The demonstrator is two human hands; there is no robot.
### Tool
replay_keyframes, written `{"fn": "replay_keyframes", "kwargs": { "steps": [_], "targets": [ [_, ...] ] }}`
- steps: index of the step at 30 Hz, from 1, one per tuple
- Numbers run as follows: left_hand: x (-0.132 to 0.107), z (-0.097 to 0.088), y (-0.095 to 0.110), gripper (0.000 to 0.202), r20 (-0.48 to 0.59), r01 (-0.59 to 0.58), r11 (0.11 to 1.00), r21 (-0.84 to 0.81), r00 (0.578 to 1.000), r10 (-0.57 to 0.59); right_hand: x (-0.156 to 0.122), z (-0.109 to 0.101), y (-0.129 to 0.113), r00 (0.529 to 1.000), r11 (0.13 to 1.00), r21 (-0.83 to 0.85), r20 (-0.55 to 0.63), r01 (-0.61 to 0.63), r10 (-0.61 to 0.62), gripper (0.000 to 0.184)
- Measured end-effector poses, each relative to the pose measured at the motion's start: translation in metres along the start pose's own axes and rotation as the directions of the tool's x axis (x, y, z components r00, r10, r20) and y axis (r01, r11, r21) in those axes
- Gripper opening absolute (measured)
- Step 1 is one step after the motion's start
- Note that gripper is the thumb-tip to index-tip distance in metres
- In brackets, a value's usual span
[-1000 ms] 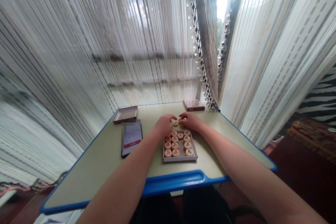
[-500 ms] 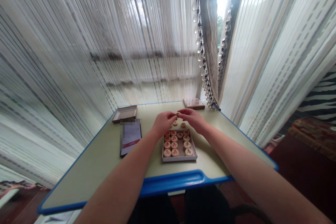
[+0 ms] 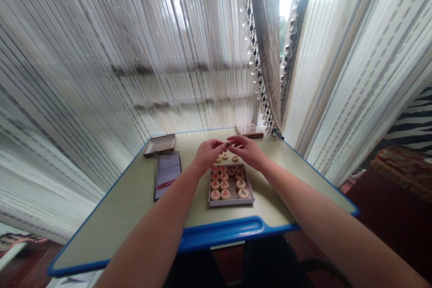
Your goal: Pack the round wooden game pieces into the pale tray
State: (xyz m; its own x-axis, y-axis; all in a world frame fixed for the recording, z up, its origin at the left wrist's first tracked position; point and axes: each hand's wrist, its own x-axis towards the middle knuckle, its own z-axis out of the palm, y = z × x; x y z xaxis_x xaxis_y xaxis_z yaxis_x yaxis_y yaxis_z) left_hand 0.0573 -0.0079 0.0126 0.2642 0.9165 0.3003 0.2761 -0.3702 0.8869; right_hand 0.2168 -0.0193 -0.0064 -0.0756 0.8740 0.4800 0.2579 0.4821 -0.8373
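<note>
Above the far side of the table, my left hand (image 3: 208, 154) and my right hand (image 3: 248, 150) meet with their fingertips around one small round xiangqi piece (image 3: 227, 144). Both hands are closed in a pinch on it; its marking is too small to read. Just below them lie a few loose xiangqi pieces (image 3: 235, 158), partly covered by my left hand. Nearer to me is a shallow open box (image 3: 232, 204). Red-marked pieces (image 3: 224, 184) fill two columns on its left, and black-marked pieces (image 3: 240, 184) stand along its right side, with a gap between.
A phone (image 3: 170, 168) lies left of the box, partly pixelated. Behind it is an empty box lid (image 3: 164, 143). A flat packaged box (image 3: 249, 130) sits at the back right. The table (image 3: 128, 207) has a blue raised edge, and string curtains (image 3: 189, 31) hang behind it.
Both hands stay together at nearly the same place, with the piece turned slightly between the fingertips. The pieces in the box look the same. The view has shifted a little.
</note>
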Motion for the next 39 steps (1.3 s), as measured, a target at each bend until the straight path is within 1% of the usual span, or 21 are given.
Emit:
{"fn": "replay_keyframes", "kwargs": {
  "steps": [4,8,15,21,26,31,35,37,39],
  "targets": [
    [0.001,0.000,-0.001,0.025,-0.001,0.026,0.999,-0.023,1.000,-0.027,-0.002,-0.001,-0.003,0.995,0.983,-0.153,0.001,0.102,-0.103,0.028],
    [0.000,-0.001,0.001,0.026,0.026,0.047,0.997,-0.064,0.999,-0.045,-0.002,-0.003,-0.005,0.989,0.966,-0.212,-0.005,0.145,-0.149,0.027],
    [-0.001,-0.001,0.005,0.026,0.037,0.089,0.992,-0.090,0.996,-0.086,-0.003,-0.004,-0.006,0.983,0.958,-0.231,-0.023,0.172,-0.182,0.026],
    [-0.002,-0.001,0.009,0.024,0.047,0.078,0.989,-0.122,0.996,-0.073,-0.004,-0.004,-0.006,0.983,0.955,-0.244,-0.027,0.168,-0.180,0.025],
    [-0.005,-0.001,0.013,0.028,0.083,0.069,0.986,-0.152,0.995,-0.057,-0.005,-0.005,-0.006,0.982,0.944,-0.278,-0.005,0.180,-0.189,0.026],
    [-0.005,-0.002,0.015,0.027,0.118,0.070,0.987,-0.143,0.992,-0.053,-0.009,-0.009,-0.011,0.969,0.936,-0.255,0.043,0.244,-0.241,0.023],
    [-0.004,-0.003,0.013,0.031,0.177,0.074,0.977,-0.202,0.983,-0.038,-0.010,-0.010,-0.015,0.956,0.914,-0.283,0.051,0.292,-0.290,0.022],
    [-0.004,-0.003,0.012,0.034,0.180,0.077,0.968,-0.238,0.983,-0.034,-0.010,-0.010,-0.016,0.948,0.898,-0.308,0.061,0.314,-0.311,0.024],
    [-0.004,-0.003,0.012,0.037,0.169,0.081,0.963,-0.257,0.985,-0.038,-0.011,-0.010,-0.018,0.939,0.881,-0.328,0.084,0.342,-0.333,0.022]
  ]
}}
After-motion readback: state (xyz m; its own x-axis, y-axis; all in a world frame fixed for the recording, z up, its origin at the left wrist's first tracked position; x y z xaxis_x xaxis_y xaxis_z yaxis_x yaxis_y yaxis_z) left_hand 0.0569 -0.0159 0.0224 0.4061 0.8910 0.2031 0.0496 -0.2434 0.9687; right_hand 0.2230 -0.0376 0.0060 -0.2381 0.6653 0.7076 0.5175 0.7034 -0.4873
